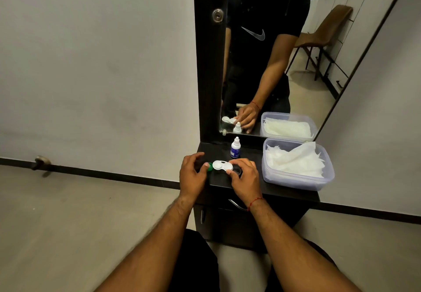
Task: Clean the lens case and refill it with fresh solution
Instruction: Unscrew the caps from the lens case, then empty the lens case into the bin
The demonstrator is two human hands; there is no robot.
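At frame centre, the left hand (192,173) pinches a green cap (209,166) in its grip; the right hand (243,177) holds a clear cap (237,171). Between them, on the counter (284,190), lies the white lens case (222,166). Just beyond stands the solution bottle (235,147).

A mirror (273,52) stands behind a dark cabinet (262,221); chair (328,29) reflected.

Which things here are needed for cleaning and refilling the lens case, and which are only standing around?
Needed: lens case, green cap, solution bottle, tissues in the plastic tub.
Only around: mirror, drawer handle.
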